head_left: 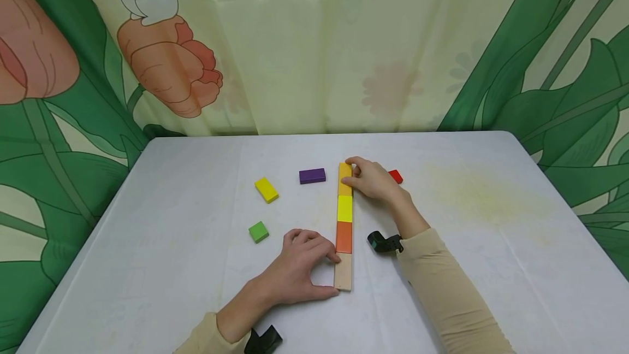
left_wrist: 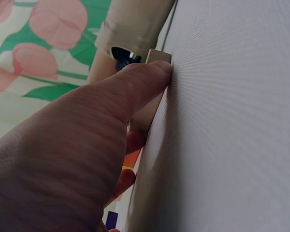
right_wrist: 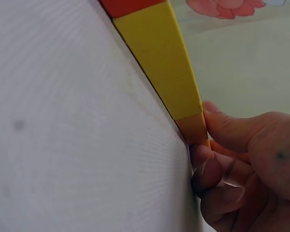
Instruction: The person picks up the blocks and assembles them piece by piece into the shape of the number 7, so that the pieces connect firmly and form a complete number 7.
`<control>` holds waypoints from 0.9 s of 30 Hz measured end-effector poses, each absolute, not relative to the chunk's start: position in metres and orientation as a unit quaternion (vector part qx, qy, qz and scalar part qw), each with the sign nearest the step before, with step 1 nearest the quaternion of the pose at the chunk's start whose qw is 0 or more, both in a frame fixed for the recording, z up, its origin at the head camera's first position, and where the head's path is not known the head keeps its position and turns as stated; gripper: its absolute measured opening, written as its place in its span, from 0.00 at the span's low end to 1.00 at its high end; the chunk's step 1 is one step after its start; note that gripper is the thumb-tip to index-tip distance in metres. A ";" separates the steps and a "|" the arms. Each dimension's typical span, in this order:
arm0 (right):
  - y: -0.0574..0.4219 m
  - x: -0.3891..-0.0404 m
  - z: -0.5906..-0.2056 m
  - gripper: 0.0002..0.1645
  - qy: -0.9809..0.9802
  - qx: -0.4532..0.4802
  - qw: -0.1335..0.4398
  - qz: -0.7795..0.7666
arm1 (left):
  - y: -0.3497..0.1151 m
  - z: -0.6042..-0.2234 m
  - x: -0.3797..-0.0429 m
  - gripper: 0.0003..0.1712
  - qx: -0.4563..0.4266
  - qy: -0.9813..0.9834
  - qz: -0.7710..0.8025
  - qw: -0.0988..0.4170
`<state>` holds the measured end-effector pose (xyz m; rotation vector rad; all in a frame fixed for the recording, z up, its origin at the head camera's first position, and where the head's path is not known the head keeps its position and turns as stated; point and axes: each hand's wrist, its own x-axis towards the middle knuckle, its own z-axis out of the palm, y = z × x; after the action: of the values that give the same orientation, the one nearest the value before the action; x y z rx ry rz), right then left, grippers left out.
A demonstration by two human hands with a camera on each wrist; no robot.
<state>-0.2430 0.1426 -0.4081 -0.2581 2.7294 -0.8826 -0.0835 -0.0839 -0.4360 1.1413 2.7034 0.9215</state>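
Note:
Several wooden blocks lie end to end in a straight row on the white table: an orange-yellow block [head_left: 345,172] at the far end, then a yellow block [head_left: 345,209], a red-orange block [head_left: 344,237] and a plain wood block [head_left: 343,277] nearest me. My left hand [head_left: 297,269] holds the plain wood block, its thumb [left_wrist: 157,72] against the near end and a fingertip by the left side. With thumb and index finger, my right hand [head_left: 375,180] pinches the orange-yellow block at the far end. In the right wrist view the yellow block [right_wrist: 162,63] meets it.
Left of the row lie a purple block [head_left: 312,176], another yellow block [head_left: 267,190] and a green block [head_left: 258,232]. A red block [head_left: 396,176] shows partly behind my right hand. A patterned curtain [head_left: 314,59] hangs beyond the table's far edge.

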 end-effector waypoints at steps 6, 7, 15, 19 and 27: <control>0.143 -0.244 -0.408 0.37 0.939 -0.085 0.131 -0.307 | -0.084 -0.436 -0.084 0.24 0.372 0.879 0.298 0.028; 0.143 -0.244 -0.408 0.37 0.939 -0.085 0.131 -0.307 | -0.084 -0.437 -0.083 0.24 0.372 0.879 0.298 0.029; 0.143 -0.243 -0.409 0.36 0.939 -0.092 0.134 -0.302 | -0.084 -0.437 -0.083 0.24 0.369 0.879 0.299 0.032; 0.143 -0.242 -0.409 0.36 0.938 -0.096 0.137 -0.304 | -0.084 -0.438 -0.083 0.24 0.367 0.880 0.299 0.038; 0.143 -0.237 -0.405 0.35 0.938 -0.095 0.142 -0.302 | -0.084 -0.437 -0.080 0.24 0.373 0.880 0.293 0.040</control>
<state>-0.2368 0.1428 -0.4052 -0.2729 2.7069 -0.8724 -0.0800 -0.0839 -0.4372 1.1421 2.6954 0.8976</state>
